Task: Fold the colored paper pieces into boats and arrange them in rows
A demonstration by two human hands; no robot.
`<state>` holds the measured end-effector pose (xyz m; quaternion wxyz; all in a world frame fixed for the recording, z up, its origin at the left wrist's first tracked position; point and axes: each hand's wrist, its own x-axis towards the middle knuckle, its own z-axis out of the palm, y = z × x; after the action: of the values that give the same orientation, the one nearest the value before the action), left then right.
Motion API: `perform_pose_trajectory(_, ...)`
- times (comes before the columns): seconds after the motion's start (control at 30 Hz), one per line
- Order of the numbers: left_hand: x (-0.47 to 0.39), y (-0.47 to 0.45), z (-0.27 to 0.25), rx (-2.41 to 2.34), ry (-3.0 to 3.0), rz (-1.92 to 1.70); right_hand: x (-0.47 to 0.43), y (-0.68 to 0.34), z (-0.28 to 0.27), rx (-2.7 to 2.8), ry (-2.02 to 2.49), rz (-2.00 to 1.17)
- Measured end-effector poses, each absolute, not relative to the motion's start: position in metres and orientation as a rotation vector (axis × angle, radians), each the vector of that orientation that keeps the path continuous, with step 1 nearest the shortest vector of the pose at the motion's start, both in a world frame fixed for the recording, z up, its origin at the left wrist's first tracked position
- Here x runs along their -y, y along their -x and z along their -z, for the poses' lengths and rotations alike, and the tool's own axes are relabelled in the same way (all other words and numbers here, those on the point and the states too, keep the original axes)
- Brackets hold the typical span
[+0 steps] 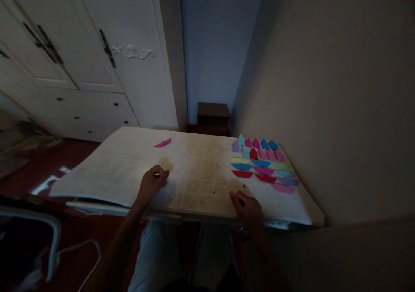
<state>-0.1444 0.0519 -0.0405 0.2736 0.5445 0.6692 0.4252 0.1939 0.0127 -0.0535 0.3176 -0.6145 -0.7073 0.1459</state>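
Note:
My left hand [154,180] rests on the white tabletop with its fingers curled in. A small gap shows between thumb and fingers, and I see nothing held there. Beyond it lies a single magenta folded-paper boat [162,143], apart from the hand. Near the front edge, my right hand [249,207] is also curled on the table, its thumb close to the bent forefinger and no object visible between them. Several folded paper pieces in many colours stand in rows beyond that hand, among them a red boat [242,174] and a pink boat [283,188].
The patterned, pale table [194,184] runs across in front of me, with two tiny dark specks close to my right hand. A wall [340,110] borders its right side. White wardrobes [145,89] and a small brown cabinet [213,110] stand behind; a metal-framed chair [55,240] is at left.

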Motion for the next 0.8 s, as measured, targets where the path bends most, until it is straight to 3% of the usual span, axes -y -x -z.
perform_pose_trajectory(0.23, -0.151, 0.203, 0.035, -2.289, -1.821, -0.841, -0.026, -0.182, 0.06, 1.899, 1.618, -0.209)
perform_pose_trajectory(0.47, -0.199, 0.213, 0.038, -2.288, -1.912, -0.425, -0.02, -0.183, 0.065, 1.918, 1.597, -0.111)
perform_pose_trajectory(0.63, -0.195, 0.213, 0.04, -2.288, -1.901, -0.539, -0.02, -0.182, 0.068, 1.961, 1.628, 0.008)
perform_pose_trajectory(0.8, -0.16, 0.198, 0.023, -2.081, -2.062, -0.892, -0.019, -0.181, 0.068, 1.981, 1.626, 0.102)
